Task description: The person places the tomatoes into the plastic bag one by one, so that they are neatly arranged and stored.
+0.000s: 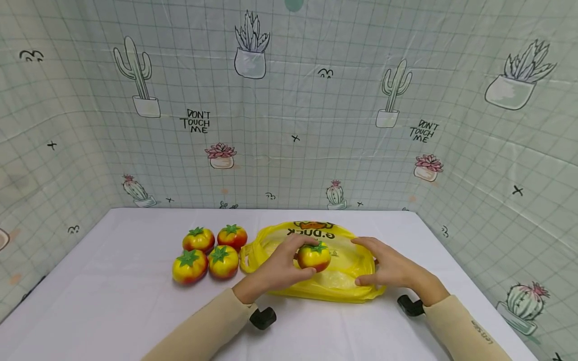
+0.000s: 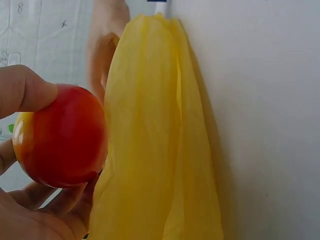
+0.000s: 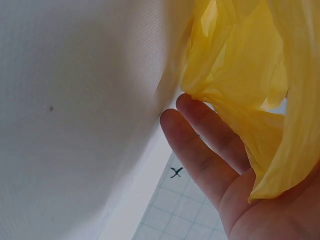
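Note:
My left hand point(image 1: 289, 263) holds a yellow-and-red tomato point(image 1: 314, 257) with a green leafy top, above the yellow plastic bag point(image 1: 331, 296). In the left wrist view, the thumb and fingers grip the glossy tomato point(image 2: 65, 137) beside the bag's side point(image 2: 145, 135). At the bag's right end is my right hand point(image 1: 393, 263), thumb and fingers spread apart. The right wrist view shows two straight fingers point(image 3: 200, 155) against the outside of the bag point(image 3: 270, 145), with plastic lying over part of the palm. The bag's mouth is spread wide; its lowest interior is partly hidden.
Several similar tomatoes point(image 1: 189, 265) sit in a cluster on the white table point(image 1: 113, 301), left of the bag. Black wrist-worn pieces point(image 1: 263, 318) show below both hands. A patterned curtain point(image 1: 293, 110) stands behind the table and along both sides.

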Motion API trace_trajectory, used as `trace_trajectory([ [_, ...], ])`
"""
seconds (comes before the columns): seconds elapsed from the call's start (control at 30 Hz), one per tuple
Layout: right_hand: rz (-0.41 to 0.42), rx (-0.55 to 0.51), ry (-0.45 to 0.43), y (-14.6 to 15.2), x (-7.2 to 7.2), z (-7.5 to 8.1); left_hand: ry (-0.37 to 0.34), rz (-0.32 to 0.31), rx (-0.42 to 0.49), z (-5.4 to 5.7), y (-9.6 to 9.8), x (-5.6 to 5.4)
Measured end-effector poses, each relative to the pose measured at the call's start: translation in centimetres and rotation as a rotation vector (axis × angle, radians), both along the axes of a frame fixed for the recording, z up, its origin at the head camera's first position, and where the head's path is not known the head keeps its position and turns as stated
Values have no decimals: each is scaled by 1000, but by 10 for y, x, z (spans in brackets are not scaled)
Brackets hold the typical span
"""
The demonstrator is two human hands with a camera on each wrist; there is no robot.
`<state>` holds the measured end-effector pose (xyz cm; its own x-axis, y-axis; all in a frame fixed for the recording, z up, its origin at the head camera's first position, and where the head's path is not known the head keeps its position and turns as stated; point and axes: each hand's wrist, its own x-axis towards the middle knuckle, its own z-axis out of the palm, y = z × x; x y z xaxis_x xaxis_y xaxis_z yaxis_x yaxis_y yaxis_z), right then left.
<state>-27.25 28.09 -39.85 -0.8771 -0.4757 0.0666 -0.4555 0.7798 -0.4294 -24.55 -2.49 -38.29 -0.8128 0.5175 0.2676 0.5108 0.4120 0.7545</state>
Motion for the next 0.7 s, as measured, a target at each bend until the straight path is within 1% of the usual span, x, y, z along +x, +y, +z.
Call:
trace_trajectory([
  [0.23, -12, -1, -9, 0, 0, -1, -39, 17, -23, -3, 13, -1],
  [0.4, -24, -10, -22, -1, 1, 0, -30, -2, -7, -5, 22, -3],
  [0.5, -20, -10, -21, -1, 2, 0, -39, -10, -1, -7, 27, -4],
  [0.7, -4, -14, -11, -2, 2, 2, -74, 22, -16, -9, 39, -7],
])
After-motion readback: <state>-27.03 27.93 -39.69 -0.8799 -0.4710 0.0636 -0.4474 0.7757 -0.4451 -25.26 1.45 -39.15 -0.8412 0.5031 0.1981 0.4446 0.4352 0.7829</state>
